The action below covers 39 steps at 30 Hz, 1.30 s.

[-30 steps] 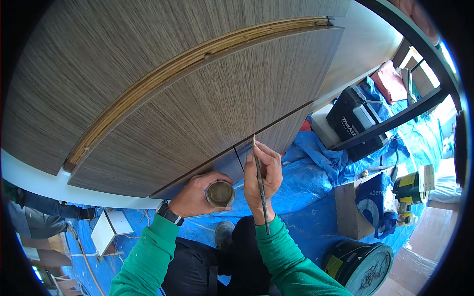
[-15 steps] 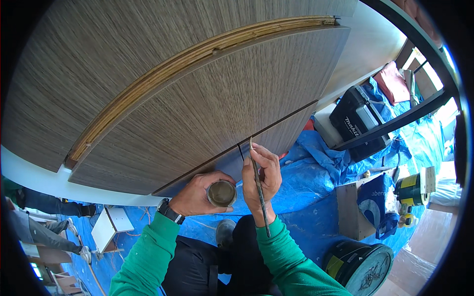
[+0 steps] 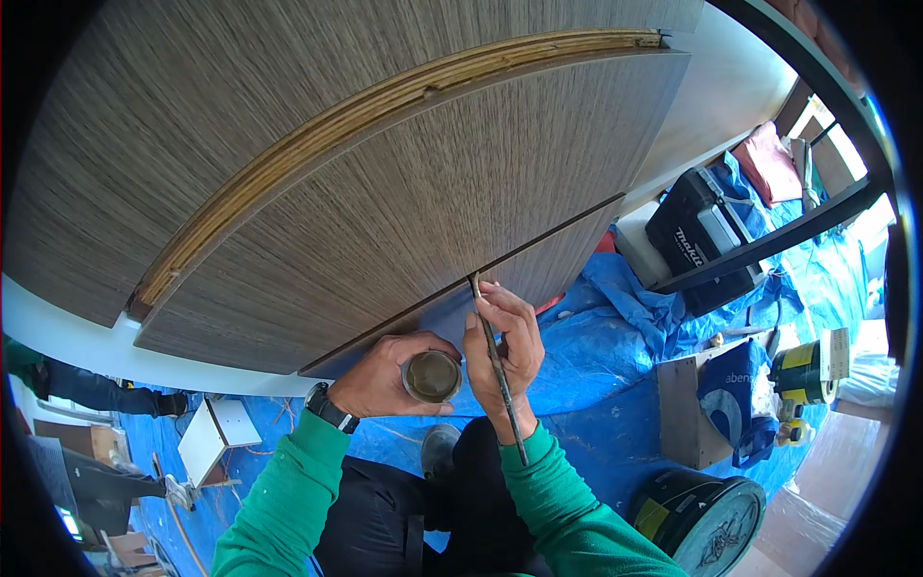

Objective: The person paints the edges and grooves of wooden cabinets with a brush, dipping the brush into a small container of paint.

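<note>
From where I watch, the right hand (image 3: 510,346) is nearly closed, thumb and fingers pinching a thin brush (image 3: 500,378), with its handle end lying toward the sleeve. The brush looks dark and smeared along its handle, and its paler tip is up at the dark seam (image 3: 553,237) between two wood-grain panels; I cannot tell whether it touches. The left hand (image 3: 385,378) curls partway around a small round cup (image 3: 411,388), tilted so that I see dull grey-brown matter inside. The cup is just below the lower panel (image 3: 567,258), beside the right hand. Both hands hide parts of that panel from me. Above the seam, the broad upper panel (image 3: 442,183) shows brown streaked grain, edged by a curved groove of bare plywood (image 3: 288,147). Past the hands, crumpled blue sheeting (image 3: 586,385) covers the floor. To the right, a dark bar (image 3: 817,216) crosses in front of a black case (image 3: 687,240); nearer are a wooden box (image 3: 681,423), a blue bag (image 3: 735,389) and a lidded dark bucket (image 3: 663,510). At far left I make out another person's legs (image 3: 111,486).
</note>
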### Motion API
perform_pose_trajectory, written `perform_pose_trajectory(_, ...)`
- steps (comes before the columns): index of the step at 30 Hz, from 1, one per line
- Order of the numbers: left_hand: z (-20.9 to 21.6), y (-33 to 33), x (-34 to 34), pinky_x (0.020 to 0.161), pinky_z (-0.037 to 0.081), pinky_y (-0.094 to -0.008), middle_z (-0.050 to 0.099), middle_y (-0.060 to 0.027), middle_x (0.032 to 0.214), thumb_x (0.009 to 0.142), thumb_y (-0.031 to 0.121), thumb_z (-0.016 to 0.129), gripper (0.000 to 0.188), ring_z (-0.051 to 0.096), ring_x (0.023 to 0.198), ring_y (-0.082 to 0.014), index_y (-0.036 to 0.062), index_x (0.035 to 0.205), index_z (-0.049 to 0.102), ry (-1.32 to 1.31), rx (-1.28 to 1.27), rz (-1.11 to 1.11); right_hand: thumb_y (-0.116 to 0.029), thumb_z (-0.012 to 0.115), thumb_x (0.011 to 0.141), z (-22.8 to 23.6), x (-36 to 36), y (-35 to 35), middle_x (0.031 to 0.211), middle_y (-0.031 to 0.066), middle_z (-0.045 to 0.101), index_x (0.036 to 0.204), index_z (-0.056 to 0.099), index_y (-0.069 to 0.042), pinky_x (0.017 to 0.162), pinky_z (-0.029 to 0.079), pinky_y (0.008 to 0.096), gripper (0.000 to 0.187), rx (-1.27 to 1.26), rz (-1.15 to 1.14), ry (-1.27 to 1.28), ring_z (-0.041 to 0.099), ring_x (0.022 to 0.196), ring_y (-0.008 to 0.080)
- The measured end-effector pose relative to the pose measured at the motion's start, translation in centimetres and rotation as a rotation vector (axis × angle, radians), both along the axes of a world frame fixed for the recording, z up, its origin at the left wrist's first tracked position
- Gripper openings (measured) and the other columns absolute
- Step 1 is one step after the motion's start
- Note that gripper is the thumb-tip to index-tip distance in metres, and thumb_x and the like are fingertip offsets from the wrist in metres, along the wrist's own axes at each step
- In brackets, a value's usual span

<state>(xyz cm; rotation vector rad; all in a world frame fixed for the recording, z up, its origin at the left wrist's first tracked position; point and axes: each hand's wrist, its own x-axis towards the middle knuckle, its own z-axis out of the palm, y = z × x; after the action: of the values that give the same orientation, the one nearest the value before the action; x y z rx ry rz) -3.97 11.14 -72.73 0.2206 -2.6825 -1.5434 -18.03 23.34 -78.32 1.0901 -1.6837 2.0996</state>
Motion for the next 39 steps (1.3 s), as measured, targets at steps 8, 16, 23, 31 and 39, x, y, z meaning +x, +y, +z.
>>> perform_pose_trajectory(8, -0.2, 0.0, 0.3, 0.09, 0.059, -0.0367, 0.076, -0.0081, 0.112, 0.072, 0.028, 0.101, 0.062, 0.073, 0.101, -0.0198, 0.004, 0.12, 0.071, 0.01, -0.01, 0.019, 0.011, 0.073, 0.083, -0.3, 0.1, 0.4, 0.11, 0.0167, 0.072, 0.107, 0.071, 0.0, 0.104, 0.06, 0.0494, 0.027, -0.018, 0.019, -0.037, 0.074, 0.113, 0.0355)
perform_pose_trajectory(16, -0.6, -0.1, 0.3, 0.09, 0.059, -0.0364, 0.076, -0.0077, 0.112, 0.073, 0.027, 0.101, 0.062, 0.073, 0.101, -0.0193, 0.0045, 0.121, 0.071, 0.019, -0.01, 0.007, 0.01, 0.072, 0.084, -0.3, -0.1, 0.3, 0.11, 0.0169, 0.072, 0.107, 0.071, -0.001, 0.097, 0.061, 0.0462, 0.026, -0.012, -0.017, -0.074, 0.074, 0.113, 0.0366)
perform_pose_trajectory(23, -0.3, 0.0, 0.2, 0.092, 0.058, -0.0364, 0.075, -0.0086, 0.113, 0.072, 0.025, 0.101, 0.063, 0.072, 0.103, -0.0194, 0.0035, 0.123, 0.07, -0.012, 0.015, 0.02, 0.011, 0.072, 0.082, -0.2, 0.0, 0.1, 0.108, 0.0171, 0.072, 0.106, 0.071, 0.0, 0.104, 0.059, 0.0496, 0.026, -0.024, 0.035, -0.039, 0.074, 0.113, 0.0372)
perform_pose_trajectory(31, -0.4, -0.1, 0.3, 0.093, 0.058, -0.0366, 0.075, -0.0086, 0.114, 0.072, 0.026, 0.101, 0.062, 0.072, 0.104, -0.0202, 0.0039, 0.121, 0.071, -0.012, 0.005, 0.024, 0.008, 0.073, 0.084, -0.4, -0.4, 0.5, 0.11, 0.0176, 0.072, 0.106, 0.072, 0.0, 0.096, 0.06, 0.0454, 0.024, -0.032, -0.022, -0.076, 0.074, 0.113, 0.0367)
perform_pose_trajectory(39, -0.2, 0.0, 0.1, 0.094, 0.058, -0.0365, 0.075, -0.009, 0.115, 0.073, 0.028, 0.101, 0.06, 0.072, 0.105, -0.0206, 0.0037, 0.12, 0.072, -0.015, -0.001, 0.02, 0.007, 0.073, 0.086, -1.0, -1.3, -0.3, 0.117, 0.0194, 0.073, 0.109, 0.072, -0.001, 0.094, 0.06, 0.0418, 0.024, -0.072, -0.116, -0.125, 0.074, 0.111, 0.0341)
